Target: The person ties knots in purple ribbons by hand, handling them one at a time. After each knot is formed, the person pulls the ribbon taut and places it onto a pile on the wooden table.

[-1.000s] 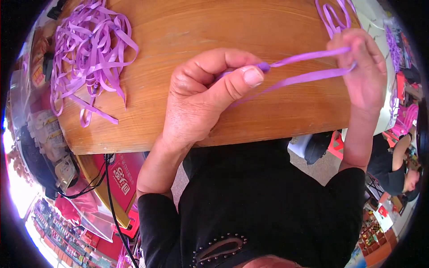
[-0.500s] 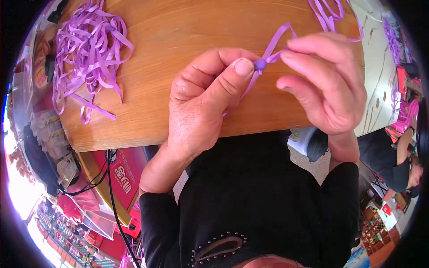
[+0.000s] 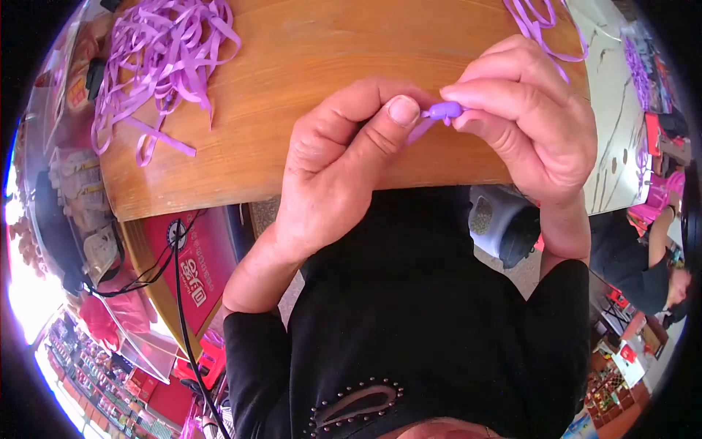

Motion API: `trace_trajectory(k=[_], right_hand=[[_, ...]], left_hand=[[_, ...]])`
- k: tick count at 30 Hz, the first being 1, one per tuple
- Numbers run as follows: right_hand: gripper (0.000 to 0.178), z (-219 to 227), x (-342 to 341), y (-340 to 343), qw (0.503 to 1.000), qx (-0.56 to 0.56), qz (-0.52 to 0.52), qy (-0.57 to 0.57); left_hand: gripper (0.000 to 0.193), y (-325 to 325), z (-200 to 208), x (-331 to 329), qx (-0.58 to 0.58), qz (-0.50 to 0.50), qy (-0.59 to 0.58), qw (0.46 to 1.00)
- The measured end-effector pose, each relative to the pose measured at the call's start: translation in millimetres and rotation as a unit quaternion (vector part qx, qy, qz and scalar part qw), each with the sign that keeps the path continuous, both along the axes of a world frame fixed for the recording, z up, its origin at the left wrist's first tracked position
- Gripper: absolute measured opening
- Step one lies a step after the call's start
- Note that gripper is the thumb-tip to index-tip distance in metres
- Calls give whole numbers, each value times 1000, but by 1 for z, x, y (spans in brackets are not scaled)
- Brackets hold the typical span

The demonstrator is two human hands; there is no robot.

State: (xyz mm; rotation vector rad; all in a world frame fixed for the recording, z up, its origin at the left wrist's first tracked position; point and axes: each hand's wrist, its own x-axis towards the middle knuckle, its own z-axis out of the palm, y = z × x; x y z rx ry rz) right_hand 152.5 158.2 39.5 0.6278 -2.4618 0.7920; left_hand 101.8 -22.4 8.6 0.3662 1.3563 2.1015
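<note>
A small rounded purple piece (image 3: 444, 110), too small to name more exactly, is stretched between my two hands above the table's front part. My left hand (image 3: 340, 157) is closed in a pinch, thumb against the bent index finger, at the piece's left end. A strip of purple ribbon (image 3: 419, 132) slants down from beside that thumb, partly hidden by the hand. My right hand (image 3: 537, 121) pinches the piece's right end between thumb and fingertips, its other fingers curled above.
On the wooden table (image 3: 307, 44), a tangled heap of purple ribbons (image 3: 164, 62) lies at far left. More ribbon (image 3: 537, 25) curls at far right, near a white marbled surface (image 3: 614, 110). A black cable (image 3: 181, 314) hangs at left. Another person (image 3: 625, 245) is at the right edge.
My right hand has moved left and closed on the purple piece; before, its thumb and fingers stood apart near the ribbon loop. The ribbon loop above the piece no longer shows.
</note>
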Motion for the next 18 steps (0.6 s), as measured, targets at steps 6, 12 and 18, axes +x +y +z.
trace_trajectory(k=[6,12,18], right_hand=[[19,-1,8,-14,1000,-25,6,-13],[20,1,14,-25,1000,-22,5,3],[20,-2,16,-31,999,-38,22,-3]], left_hand=[[15,-18,-2,-1,-118,33,410,904],[18,-24,-8,16,-81,58,226,969],[28,-32,-1,18,-142,104,436,883]])
